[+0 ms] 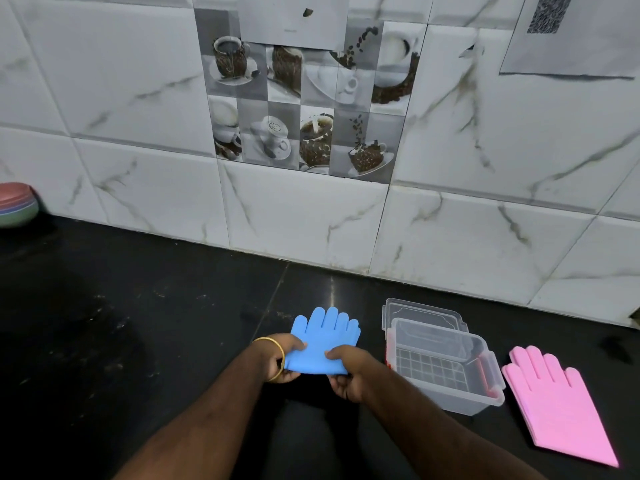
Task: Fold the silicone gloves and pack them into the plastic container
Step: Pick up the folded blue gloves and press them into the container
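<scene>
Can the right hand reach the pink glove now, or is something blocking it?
Probably not directly. The right hand is gripping the blue glove together with the left hand, and the open plastic container stands between it and the pink glove.

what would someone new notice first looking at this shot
Probably the bright blue glove, gripped by the left hand and right hand low in the middle, over the black counter. Next, the pink gloves lying flat at far right, beside the open clear plastic container.
</scene>
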The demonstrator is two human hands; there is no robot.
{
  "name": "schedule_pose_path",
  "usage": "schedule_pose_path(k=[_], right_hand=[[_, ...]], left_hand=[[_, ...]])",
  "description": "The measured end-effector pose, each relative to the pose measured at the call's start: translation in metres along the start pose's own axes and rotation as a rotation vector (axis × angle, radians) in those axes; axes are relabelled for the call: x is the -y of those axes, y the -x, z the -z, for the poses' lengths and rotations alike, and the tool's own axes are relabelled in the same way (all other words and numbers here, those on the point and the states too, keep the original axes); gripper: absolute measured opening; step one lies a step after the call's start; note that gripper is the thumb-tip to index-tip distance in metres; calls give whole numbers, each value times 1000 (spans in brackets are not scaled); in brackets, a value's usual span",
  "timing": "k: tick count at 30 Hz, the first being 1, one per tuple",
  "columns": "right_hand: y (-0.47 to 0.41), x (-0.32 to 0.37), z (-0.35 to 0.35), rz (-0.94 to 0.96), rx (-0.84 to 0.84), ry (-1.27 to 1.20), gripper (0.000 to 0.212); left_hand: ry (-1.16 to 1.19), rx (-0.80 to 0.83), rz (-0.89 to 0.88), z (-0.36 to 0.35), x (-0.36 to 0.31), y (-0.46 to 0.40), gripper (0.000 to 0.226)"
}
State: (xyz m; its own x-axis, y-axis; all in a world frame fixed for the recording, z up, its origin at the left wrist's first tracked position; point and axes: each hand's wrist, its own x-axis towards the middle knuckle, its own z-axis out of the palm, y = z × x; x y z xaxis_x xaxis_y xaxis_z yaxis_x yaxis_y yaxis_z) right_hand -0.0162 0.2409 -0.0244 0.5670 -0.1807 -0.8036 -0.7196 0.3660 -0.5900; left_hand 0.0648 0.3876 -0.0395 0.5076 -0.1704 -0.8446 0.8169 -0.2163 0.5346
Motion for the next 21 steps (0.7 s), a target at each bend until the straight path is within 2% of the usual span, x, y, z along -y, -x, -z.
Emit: schedule_pose_path(k=[3,7,10,12,15,21], right_hand=[[8,16,-1,64,23,-172,31],[22,43,3,227,50,-448,23],[34,58,9,309,88,-650,31],[42,65,16,337,129,-721,36],[53,72,32,372,165,-734,40],[66,82,78,497,103,-717,42]], left_hand=[[212,56,-27,-6,-11,10,30],[517,138,-196,-39,-28,35,23],[680,153,-343,-75,-35,55,33],[730,131,-424,-98,-35,66,38],[765,192,-514,-129,-33,82,38],[686,339,-599,-160,-19,87,45]])
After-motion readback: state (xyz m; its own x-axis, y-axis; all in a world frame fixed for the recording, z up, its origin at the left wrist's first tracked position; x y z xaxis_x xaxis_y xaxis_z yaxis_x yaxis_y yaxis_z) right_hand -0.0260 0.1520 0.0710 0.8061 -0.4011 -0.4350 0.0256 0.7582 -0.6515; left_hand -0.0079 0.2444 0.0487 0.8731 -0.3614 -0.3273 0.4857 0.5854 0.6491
